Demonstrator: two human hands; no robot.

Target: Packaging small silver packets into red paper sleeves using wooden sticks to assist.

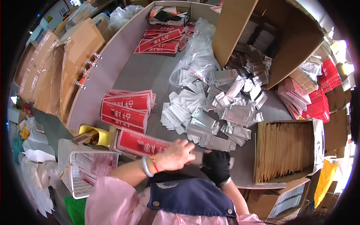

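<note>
My bare left hand, with a silver bangle and a red cord at the wrist, reaches over the right end of a red-and-white printed paper sleeve at the table's near edge. Its fingers are bent together. In a black glove, my right hand is closed close beside it. A blurred greyish flat strip shows between the two hands; its kind is unclear. Beyond them lie many small silver foil packets and white packets in a heap. More red sleeves are stacked to the left.
A box of thin wooden sticks stands at right. Behind it, a large cardboard box opens onto the packets. A clear plastic bag and a wire basket sit far back. A yellow holder and white basket are at left.
</note>
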